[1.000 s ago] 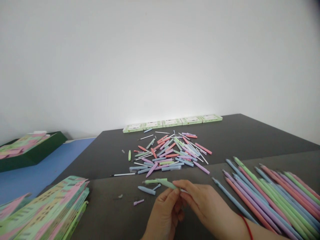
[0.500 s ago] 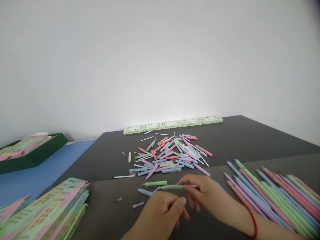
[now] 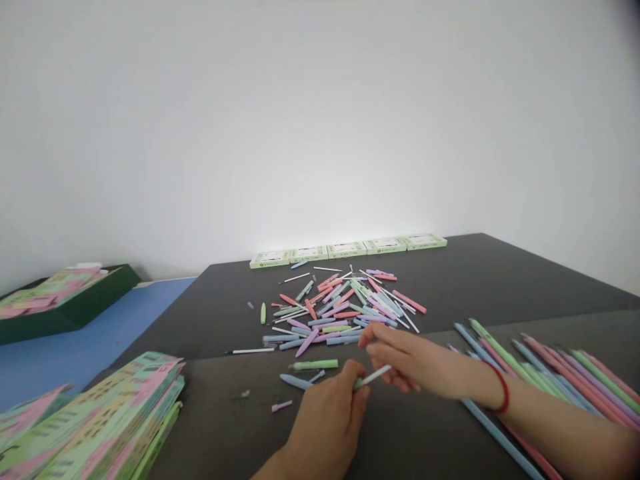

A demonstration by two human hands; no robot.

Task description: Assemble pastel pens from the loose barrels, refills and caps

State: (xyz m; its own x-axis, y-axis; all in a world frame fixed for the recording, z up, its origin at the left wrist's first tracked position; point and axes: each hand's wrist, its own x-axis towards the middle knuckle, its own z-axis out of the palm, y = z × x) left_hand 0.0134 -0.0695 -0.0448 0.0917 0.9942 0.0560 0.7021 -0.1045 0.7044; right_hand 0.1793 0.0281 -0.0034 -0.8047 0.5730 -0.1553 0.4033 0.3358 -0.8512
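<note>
My left hand [image 3: 330,410] is closed round a pen part whose small green end [image 3: 357,385] shows between thumb and forefinger; the rest is hidden in the hand. A white pen refill [image 3: 374,376] sticks out of it, slanting up to the right. My right hand [image 3: 395,357] is just beyond the refill's far end, fingers loosely bent and apart, with nothing visible gripped. Left of the hands lie a green pen barrel [image 3: 315,365], a blue pen piece [image 3: 296,381] and a small purple piece [image 3: 281,406].
A heap of pastel pen parts and refills [image 3: 345,310] spreads ahead on the black table [image 3: 225,293]. Several long pens [image 3: 565,373] lie at right, beneath my forearm. Flat printed packs [image 3: 95,420] are at left, a dark green box [image 3: 100,300] behind them. Light green boxes [image 3: 347,250] line the wall.
The green piece, earlier at my right fingers, now appears in my left hand with the refill pointing right. My right hand has moved slightly up and forward, its fingers looser.
</note>
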